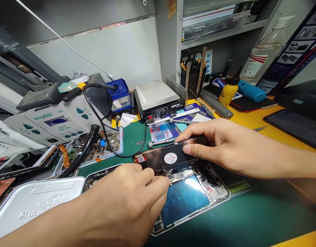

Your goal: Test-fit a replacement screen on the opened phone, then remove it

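Note:
A black, flat phone battery [158, 158] with a round white sticker stands tilted over the opened phone housing [206, 209]. My right hand [211, 144] grips it at its right end, thumb on the front face and fingers behind. My left hand [140, 192] is closed, fingers curled in a pinch at the battery's lower left edge. Whatever sits between those fingertips is hidden. Inside the housing a shiny blue rectangular bay [186, 197] shows, with metal-covered parts along its upper and right sides. The left hand covers part of the housing.
A green mat [276, 209] lies under the work. Behind are screwdrivers [161, 142], a brush [158, 120], a heating plate [158, 94] and a soldering station [55, 121]. A white tin lid [45, 202] and a tray of circuit boards [109, 144] lie left; a yellow bottle [228, 92] stands right.

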A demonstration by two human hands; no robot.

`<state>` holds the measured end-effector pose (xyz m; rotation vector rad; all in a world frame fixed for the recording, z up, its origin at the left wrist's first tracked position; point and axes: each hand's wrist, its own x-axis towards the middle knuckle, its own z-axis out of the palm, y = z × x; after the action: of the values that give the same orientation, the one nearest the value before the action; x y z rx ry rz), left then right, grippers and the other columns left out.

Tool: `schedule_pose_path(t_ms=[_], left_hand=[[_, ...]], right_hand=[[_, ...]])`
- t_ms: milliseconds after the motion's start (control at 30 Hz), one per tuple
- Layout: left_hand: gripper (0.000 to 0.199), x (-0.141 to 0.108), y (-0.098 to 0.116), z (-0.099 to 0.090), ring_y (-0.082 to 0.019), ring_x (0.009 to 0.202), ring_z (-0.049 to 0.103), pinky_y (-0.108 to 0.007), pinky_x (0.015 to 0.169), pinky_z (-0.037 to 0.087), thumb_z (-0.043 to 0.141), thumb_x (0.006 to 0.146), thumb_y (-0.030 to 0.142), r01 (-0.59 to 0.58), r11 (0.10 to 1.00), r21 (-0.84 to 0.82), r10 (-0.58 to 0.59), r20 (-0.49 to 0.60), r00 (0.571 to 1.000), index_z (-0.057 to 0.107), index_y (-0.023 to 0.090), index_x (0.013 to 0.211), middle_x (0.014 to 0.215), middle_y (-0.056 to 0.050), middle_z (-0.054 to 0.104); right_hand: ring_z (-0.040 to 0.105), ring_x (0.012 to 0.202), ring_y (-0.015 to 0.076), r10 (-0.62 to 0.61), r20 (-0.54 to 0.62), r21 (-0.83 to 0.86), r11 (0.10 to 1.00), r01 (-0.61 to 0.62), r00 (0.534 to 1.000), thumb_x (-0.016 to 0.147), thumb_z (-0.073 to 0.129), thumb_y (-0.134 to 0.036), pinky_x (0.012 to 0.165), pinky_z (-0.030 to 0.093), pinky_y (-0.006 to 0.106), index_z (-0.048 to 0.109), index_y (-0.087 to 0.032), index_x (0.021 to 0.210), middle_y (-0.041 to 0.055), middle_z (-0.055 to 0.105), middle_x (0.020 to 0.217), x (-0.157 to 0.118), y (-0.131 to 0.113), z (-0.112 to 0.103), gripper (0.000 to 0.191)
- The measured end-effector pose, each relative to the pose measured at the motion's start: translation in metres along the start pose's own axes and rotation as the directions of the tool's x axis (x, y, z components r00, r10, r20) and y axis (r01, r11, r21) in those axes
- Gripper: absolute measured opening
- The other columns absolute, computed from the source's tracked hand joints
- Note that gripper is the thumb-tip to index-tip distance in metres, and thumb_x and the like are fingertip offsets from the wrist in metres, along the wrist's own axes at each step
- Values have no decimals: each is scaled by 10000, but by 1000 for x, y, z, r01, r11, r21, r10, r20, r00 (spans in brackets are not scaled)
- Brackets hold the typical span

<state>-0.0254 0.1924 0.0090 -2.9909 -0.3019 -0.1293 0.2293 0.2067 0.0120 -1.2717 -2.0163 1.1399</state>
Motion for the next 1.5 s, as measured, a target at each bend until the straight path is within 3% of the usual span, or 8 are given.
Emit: schedule_pose_path(t_ms=[533,867,1133,1500], left_hand=[[255,3,-1,1,-215,517,567,-395,387,458,465,891,81,-17,1000,11,17,-23,1000,609,191,711,705,-16,634],[316,-7,-1,13,-214,562,488,-411,438,387,362,983,105,0,1000,-3,-1,-58,998,647,169,863,745,-12,602],[303,3,-2,-2,-210,521,547,-391,394,442,434,931,83,-15,1000,20,15,1,1000,630,185,723,707,-9,629],[276,5,-1,-7,-202,525,585,-379,423,510,459,874,48,-42,999,20,40,49,998,638,192,720,747,-2,683]], right_hand=[[518,604,114,-9,6,-3,1000,9,1000,954,639,-287,509,397,230,729,-217,977,-46,640,722,0,-1,0,117],[425,537,84,-23,-19,-38,999,22,1000,947,648,-253,451,337,209,738,-213,966,-69,552,641,1,-3,0,100],[422,535,82,-22,-19,-49,999,21,1000,946,650,-234,450,330,208,740,-209,954,-69,554,642,1,-4,0,93],[428,535,73,-24,-25,-29,999,23,999,961,633,-214,450,337,194,735,-209,964,-77,557,644,0,-3,1,102]])
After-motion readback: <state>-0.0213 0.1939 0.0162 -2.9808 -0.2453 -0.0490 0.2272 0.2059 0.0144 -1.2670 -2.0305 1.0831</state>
